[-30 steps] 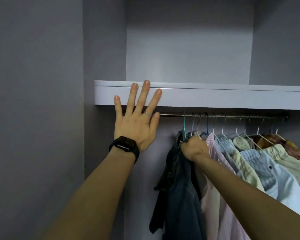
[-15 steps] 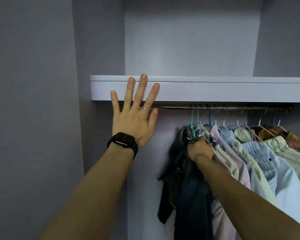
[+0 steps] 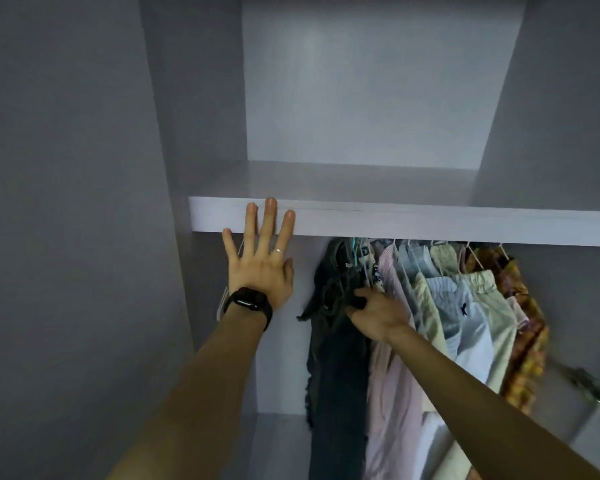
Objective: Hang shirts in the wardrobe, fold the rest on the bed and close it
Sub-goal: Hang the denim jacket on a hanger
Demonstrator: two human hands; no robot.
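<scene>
The dark shirt (image 3: 336,358) now hangs at the left end of the row, under the shelf's (image 3: 430,223) front edge and touching the pink shirt (image 3: 392,375). My right hand (image 3: 378,315) has dropped from the hanger hook to the shirt's shoulder and is pinching the fabric. My left hand (image 3: 260,268) stays flat on the shelf edge, fingers straight. I judge this shirt hung.

Dim, cool light; faint sheen on upper back panel (image 3: 343,64); hanging clothes (image 3: 465,306) slightly blurred; frame edges bowed.
</scene>
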